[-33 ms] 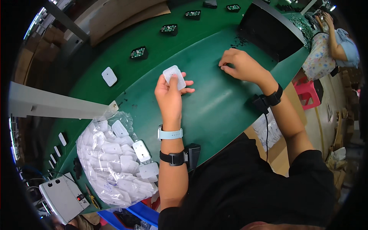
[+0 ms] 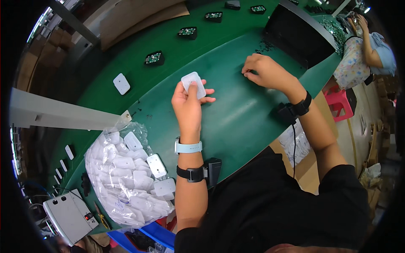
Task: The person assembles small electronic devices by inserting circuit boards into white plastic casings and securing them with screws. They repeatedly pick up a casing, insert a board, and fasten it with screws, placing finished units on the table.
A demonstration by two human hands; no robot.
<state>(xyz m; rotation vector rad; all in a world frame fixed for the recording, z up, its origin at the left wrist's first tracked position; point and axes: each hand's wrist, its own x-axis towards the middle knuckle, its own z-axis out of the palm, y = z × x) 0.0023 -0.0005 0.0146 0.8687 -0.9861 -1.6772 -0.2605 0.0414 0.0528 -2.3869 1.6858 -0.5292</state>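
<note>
My left hand (image 2: 188,101) grips a white plastic cover (image 2: 196,80) with rounded corners, the thumb pressed on its face and the other fingers beneath and beyond it. Over the green table, my right hand (image 2: 265,69) is closed, its thumb and fingertips curled together. Whatever sits in that pinch, if anything, is too small to tell. A scatter of small black pieces (image 2: 264,45) lies just beyond the right hand. Left of my left forearm, a clear plastic bag (image 2: 114,181) bulges with many similar white covers, and one white cover (image 2: 156,165) rests at its edge.
Along the green belt beyond the table stand black housings (image 2: 154,58) with green circuit boards, and a white cover (image 2: 121,84). A black tray (image 2: 297,36) is at the far right. A pale metal post (image 2: 63,111) juts in from the left. Another person (image 2: 358,55) works at right.
</note>
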